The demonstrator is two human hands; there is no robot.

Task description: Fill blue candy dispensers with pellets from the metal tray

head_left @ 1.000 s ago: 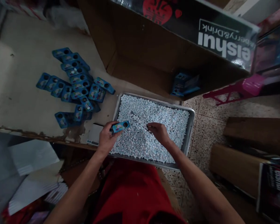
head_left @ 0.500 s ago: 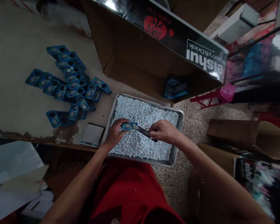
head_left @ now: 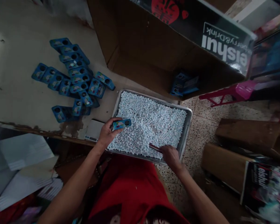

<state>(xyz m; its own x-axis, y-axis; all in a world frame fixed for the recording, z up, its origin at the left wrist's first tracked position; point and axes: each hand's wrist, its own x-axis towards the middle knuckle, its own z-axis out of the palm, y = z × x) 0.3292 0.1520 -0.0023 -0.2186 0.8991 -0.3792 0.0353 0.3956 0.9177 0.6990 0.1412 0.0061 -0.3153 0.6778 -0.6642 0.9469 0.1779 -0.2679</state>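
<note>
My left hand (head_left: 107,132) is closed around a small blue box (head_left: 122,123) with a dark round hole in its top face. It holds the box over the left part of a metal tray (head_left: 189,119) spread with small pale blue and white pellets (head_left: 144,124). Low at the tray's front right, my right hand (head_left: 170,155) grips a dark narrow scoop (head_left: 155,148), its tip down at the pellets. Whether the scoop carries any pellets cannot be made out. Several similar blue boxes (head_left: 79,79) lie bunched on the table to the left, some with pale pellets showing in their holes.
A small flat scale (head_left: 92,130) sits by the table's front edge, left of the tray. Behind the tray a big cardboard carton (head_left: 140,71) lies open towards me, with blue boxes (head_left: 183,84) inside. A pink stool (head_left: 238,91) and brown cartons (head_left: 226,165) stand at the right.
My right hand has drawn the scoop away from the box, down and to the right, to the pellets. My left hand still holds the box, now slightly further left. The view has shifted.
</note>
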